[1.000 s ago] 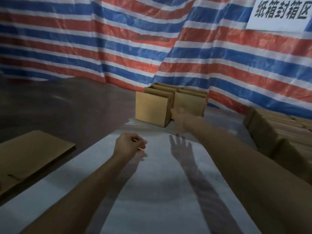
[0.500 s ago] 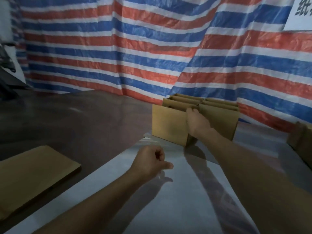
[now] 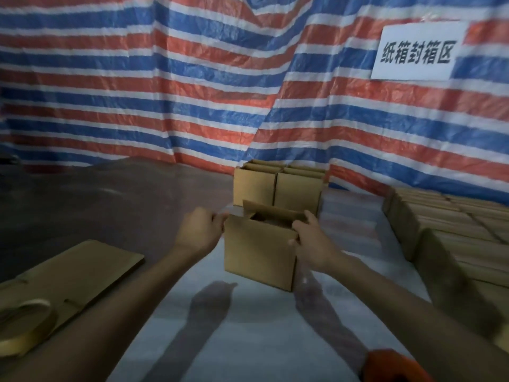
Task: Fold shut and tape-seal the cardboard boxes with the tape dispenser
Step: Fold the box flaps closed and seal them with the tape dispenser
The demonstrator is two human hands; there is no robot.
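An open-topped cardboard box point(image 3: 259, 252) stands on the white sheet point(image 3: 248, 340) in front of me, its flaps up. My right hand point(image 3: 309, 241) grips its right top corner, thumb over the edge. My left hand point(image 3: 202, 230) touches the box's left top edge with curled fingers. Behind it stand several more open boxes point(image 3: 278, 186) in a tight block. A roll of tape point(image 3: 23, 329) lies at the lower left on flat cardboard.
Flattened cardboard point(image 3: 80, 274) lies on the dark floor at left. Rows of boxes point(image 3: 451, 232) fill the right side. A striped tarp point(image 3: 192, 78) with a white sign point(image 3: 416, 53) hangs behind. An orange object point(image 3: 396, 368) shows at the bottom edge.
My right hand has pulled one box out of the block toward me. My left hand moved forward from a loose fist onto the box's left edge.
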